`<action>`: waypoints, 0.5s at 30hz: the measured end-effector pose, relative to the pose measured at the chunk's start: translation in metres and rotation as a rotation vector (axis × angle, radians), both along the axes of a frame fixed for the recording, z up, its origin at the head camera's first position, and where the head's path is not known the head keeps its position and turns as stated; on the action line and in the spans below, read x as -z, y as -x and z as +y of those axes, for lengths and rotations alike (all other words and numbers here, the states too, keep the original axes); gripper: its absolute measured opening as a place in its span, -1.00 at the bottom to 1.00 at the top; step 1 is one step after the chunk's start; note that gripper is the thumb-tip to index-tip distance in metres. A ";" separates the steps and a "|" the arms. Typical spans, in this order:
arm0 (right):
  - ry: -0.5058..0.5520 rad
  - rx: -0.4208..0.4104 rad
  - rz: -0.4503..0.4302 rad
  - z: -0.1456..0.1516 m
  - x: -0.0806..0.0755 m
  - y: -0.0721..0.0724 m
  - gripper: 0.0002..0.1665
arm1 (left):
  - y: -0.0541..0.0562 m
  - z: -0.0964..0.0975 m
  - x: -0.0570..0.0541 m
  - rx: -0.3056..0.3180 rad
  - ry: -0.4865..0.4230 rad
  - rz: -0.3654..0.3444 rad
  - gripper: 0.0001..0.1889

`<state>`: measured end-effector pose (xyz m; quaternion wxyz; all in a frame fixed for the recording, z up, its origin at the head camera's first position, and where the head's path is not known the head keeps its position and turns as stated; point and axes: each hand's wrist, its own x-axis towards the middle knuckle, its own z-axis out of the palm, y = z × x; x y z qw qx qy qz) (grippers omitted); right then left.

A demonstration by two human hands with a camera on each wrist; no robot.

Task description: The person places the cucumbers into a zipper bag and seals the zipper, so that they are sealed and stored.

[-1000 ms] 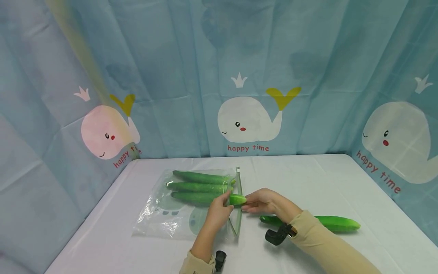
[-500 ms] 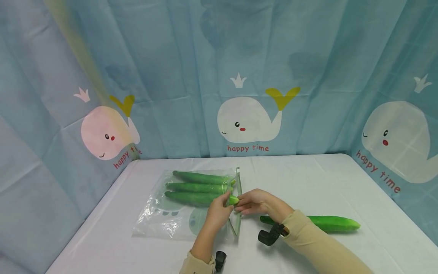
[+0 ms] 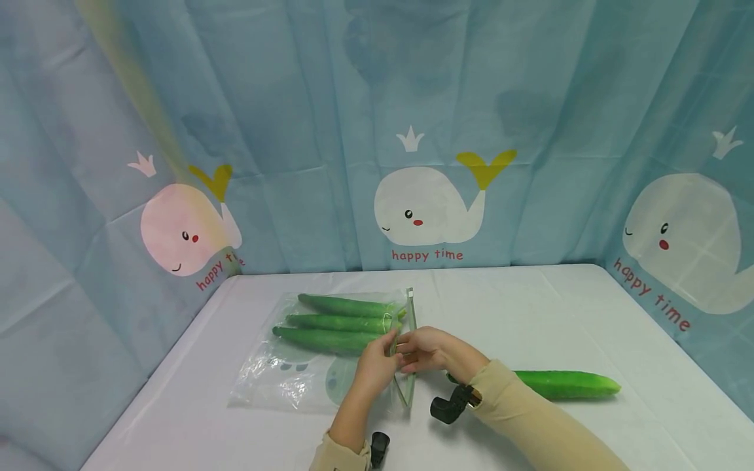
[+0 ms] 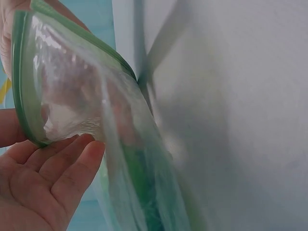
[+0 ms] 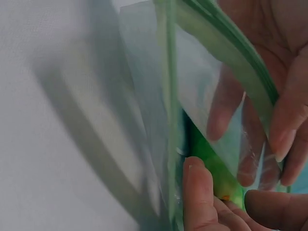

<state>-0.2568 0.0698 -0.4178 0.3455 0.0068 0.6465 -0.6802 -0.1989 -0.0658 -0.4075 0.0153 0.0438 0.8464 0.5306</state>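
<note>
In the head view my left hand (image 3: 376,366) pinches the near rim of a clear zip bag (image 3: 253,386) at its mouth; the green zip strip (image 4: 19,77) bows outward in the left wrist view. Three cucumbers lie in the bag side by side: a far cucumber (image 3: 344,305), a middle cucumber (image 3: 338,322) and a near cucumber (image 3: 324,339). My right hand (image 3: 432,350) has its fingertips inside the bag's mouth, gripping the near cucumber's pale end (image 5: 224,185) between thumb and fingers. That end is hidden behind my hands in the head view.
Another cucumber (image 3: 568,384) lies on the white table (image 3: 501,301) at the right, partly behind my right forearm. Black wrist cameras hang at both cuffs. A blue curtain (image 3: 294,131) with whale prints stands behind and beside the table.
My right hand has moved left to the bag's mouth, and the near cucumber has slid further left into the bag. My left hand stays in place on the rim.
</note>
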 end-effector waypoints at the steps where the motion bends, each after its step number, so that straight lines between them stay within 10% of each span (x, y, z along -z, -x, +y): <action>1: -0.001 -0.002 0.006 0.000 0.001 0.000 -0.46 | 0.000 0.000 0.000 -0.001 -0.003 -0.001 -0.45; 15: -0.148 0.069 0.199 0.059 -0.023 -0.018 -0.42 | 0.000 0.001 0.003 -0.042 0.019 -0.008 -0.46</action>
